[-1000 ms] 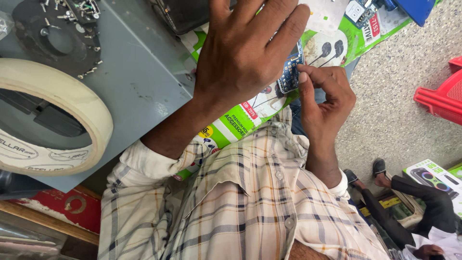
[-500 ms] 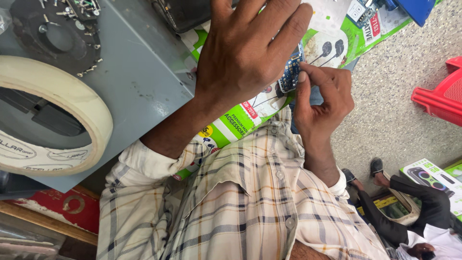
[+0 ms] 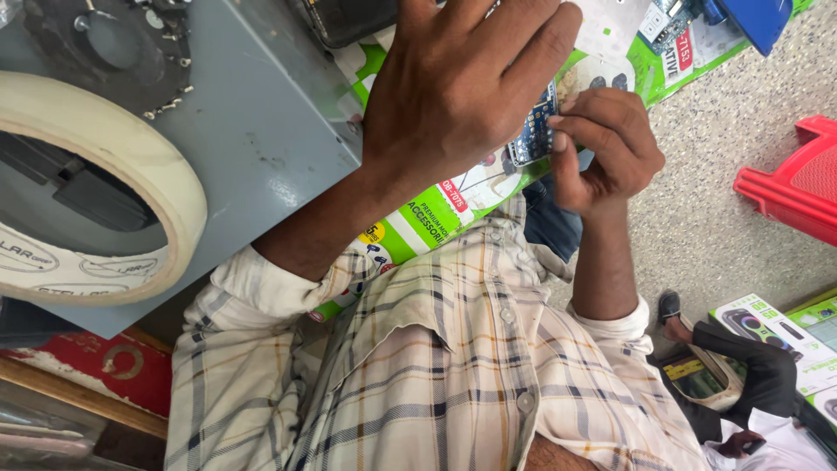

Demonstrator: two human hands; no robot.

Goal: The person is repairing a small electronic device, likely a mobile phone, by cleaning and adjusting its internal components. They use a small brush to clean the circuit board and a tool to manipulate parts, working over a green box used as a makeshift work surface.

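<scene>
My left hand (image 3: pixel 462 87) is seen from the back, fingers stretched out over a small blue circuit board (image 3: pixel 534 133) that shows just under its fingertips. It seems to hold the board from beneath. My right hand (image 3: pixel 603 148) is curled close beside it, thumb and fingertips pinched on the board's right edge. Most of the board is hidden by my left fingers. Both hands are above a green and white package (image 3: pixel 432 222) and my checked shirt (image 3: pixel 453 366).
A grey metal box (image 3: pixel 261 131) fills the left, with a big roll of cream tape (image 3: pixel 131 166) and a black disc (image 3: pixel 113 44) on it. A red plastic stool (image 3: pixel 789 187) stands on the right. Another person's dark sleeve (image 3: pixel 754 366) and printed boxes (image 3: pixel 776 327) are at the lower right.
My right hand has shifted slightly up and to the right at the board's edge. My left hand has stayed over the board. The other person's foot has moved a little.
</scene>
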